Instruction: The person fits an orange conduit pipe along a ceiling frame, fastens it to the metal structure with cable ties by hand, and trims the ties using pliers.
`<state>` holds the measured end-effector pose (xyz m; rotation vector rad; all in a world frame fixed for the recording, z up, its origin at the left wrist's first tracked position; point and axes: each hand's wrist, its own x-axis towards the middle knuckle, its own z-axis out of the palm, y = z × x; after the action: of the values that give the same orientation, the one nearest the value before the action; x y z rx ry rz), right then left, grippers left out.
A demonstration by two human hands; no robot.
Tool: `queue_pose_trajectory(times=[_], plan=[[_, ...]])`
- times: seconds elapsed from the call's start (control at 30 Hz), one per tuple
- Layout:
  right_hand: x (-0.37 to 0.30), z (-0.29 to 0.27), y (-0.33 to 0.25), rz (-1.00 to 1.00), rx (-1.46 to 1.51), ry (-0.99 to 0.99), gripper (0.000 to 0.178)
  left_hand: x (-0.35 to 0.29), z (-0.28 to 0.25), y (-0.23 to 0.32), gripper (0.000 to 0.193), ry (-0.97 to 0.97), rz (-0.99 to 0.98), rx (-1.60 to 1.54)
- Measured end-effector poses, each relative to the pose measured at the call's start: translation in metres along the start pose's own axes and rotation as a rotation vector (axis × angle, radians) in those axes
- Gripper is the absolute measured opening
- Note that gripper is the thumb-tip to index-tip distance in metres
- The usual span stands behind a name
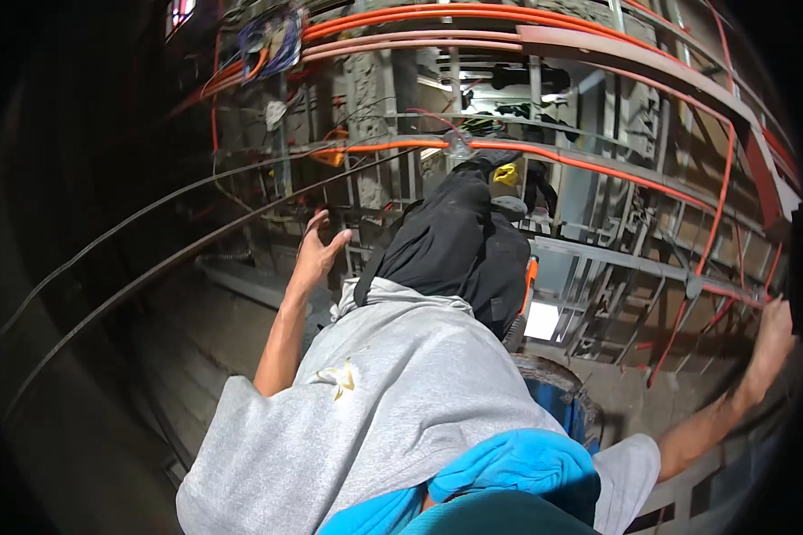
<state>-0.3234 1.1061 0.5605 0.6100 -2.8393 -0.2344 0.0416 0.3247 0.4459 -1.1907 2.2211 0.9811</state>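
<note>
My left hand (319,254) is raised beside my left hip, thumb and fingers apart, holding nothing. Close to it runs a thin dark rod (232,212), with a grey cable above. My right arm stretches far out to the right. There my right hand (774,328) is closed at the dark rim of the picture, against a dark upright thing (799,267). What its fingers hold is hidden. Just above that hand ends a reddish-brown beam (687,78), and orange conduit (598,169) passes nearby along metal rails.
An open box of tangled wires (272,43) hangs at the upper left. Metal framing (616,254) with hanging rods spreads below on the right. A blue drum (558,403) stands beside my body. Near my feet is a yellow object (506,174). A grey duct-like piece (250,281) lies left.
</note>
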Motion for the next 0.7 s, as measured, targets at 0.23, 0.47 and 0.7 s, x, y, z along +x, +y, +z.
queue_pose_trajectory(times=[0.23, 0.47, 0.7], plan=[[0.011, -0.005, -0.035, 0.324, -0.172, -0.318, 0.044, -0.042, -0.012, 0.013, 0.105, 0.164, -0.239, -0.438], [0.033, -0.019, -0.056, 0.407, -0.203, -0.416, 0.045, -0.075, -0.09, 0.104, 0.101, 0.78, 0.742, -0.482], [0.052, -0.043, -0.087, 0.436, -0.194, -0.458, 0.039, -0.078, -0.119, 0.175, 0.058, 0.924, 0.833, -0.66]])
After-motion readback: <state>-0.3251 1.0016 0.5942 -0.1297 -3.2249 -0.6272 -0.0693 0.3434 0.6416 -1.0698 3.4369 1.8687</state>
